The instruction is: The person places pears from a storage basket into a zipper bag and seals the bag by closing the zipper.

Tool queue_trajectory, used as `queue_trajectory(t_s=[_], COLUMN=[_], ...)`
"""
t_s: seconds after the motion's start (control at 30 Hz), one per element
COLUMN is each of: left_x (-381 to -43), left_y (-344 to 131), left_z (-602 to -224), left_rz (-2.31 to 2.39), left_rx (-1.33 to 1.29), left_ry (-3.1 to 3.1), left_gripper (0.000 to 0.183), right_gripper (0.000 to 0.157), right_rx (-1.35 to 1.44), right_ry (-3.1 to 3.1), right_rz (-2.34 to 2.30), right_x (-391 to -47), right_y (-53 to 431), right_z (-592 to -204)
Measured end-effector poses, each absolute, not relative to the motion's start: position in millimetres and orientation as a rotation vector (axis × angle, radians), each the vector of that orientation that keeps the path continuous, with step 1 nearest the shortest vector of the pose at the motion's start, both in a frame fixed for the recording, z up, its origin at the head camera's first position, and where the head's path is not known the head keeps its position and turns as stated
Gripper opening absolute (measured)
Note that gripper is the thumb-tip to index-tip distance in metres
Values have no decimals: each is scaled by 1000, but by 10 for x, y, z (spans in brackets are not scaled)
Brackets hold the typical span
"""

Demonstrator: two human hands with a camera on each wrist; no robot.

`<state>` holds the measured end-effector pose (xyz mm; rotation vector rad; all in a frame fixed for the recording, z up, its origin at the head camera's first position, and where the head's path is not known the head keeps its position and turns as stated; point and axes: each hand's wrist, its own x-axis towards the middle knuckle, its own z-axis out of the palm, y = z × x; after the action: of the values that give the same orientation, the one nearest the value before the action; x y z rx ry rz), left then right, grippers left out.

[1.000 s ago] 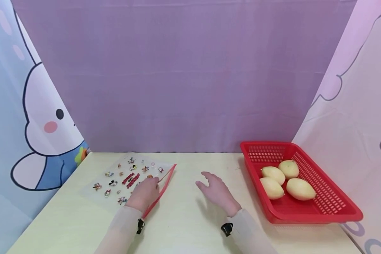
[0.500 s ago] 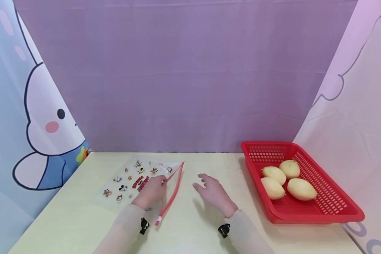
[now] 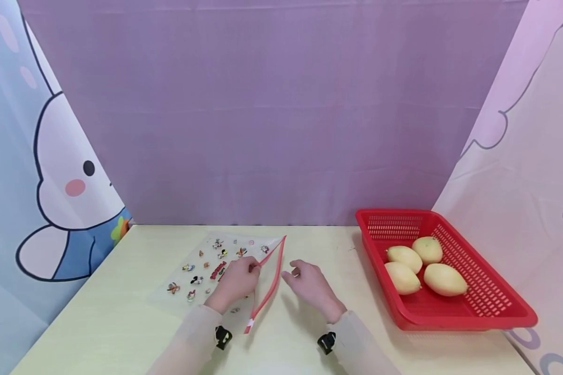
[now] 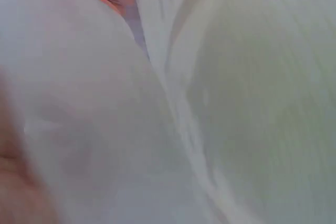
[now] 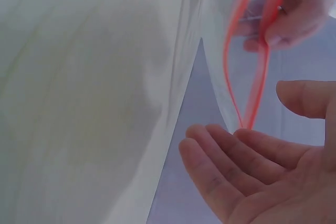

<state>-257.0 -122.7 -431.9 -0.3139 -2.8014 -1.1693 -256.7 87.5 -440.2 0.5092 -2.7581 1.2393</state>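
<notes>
A clear plastic zip bag (image 3: 190, 281) with small cartoon prints and red lettering lies towards the left of the table in the head view. Along its right side runs a red zip edge (image 3: 277, 276), its two strips parted. My left hand (image 3: 234, 284) pinches one strip between thumb and fingers. Just right of the other strip is my right hand (image 3: 311, 289), fingers bent and thumb apart, holding nothing. In the right wrist view the red edge (image 5: 258, 77) overlaps the right fingertips. The left wrist view is mostly filled by blurred, milky plastic.
A red plastic basket (image 3: 399, 315) stands at the right with several pale yellow oval fruits (image 3: 445, 279) inside. The pale table (image 3: 108, 333) ends at a purple curtain (image 3: 281, 114) behind. Printed cloth hangs at both sides.
My left hand has drawn the bag to the right and widened the gap between its red strips. My right hand has shifted slightly left, with its fingers more bent.
</notes>
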Motion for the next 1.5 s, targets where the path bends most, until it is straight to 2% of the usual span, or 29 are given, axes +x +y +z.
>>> queue_trajectory(t_s=[0.23,0.47,0.6,1.1,1.5], left_x=[-2525,-2500,-2480,-2357,-2282], left_y=[-1120,-1042,-1013,-818,-920], left_z=[-4239,-4189,-4132,-3742,-3468], left_rz=[-1187,-1203,-1195,-1046,-1177], left_rx=[-330,-351,-373,-431,-294], left_ry=[-2736,-2686,-2649,-2487,-2320], left_gripper=[14,12,11,11,12], right_gripper=[45,27,22,17,17], right_rx=[480,462,425,394,360], right_ry=[-2761,-2690,-2642,-2544,-2482], right_rz=[1274,1385,1389,1385,1589], right_x=[-2553,-2543,-2528,-2495,-2457], right_y=[834,806,797,808,935], right_z=[-4388,-4367,-4338,-4210,-4065])
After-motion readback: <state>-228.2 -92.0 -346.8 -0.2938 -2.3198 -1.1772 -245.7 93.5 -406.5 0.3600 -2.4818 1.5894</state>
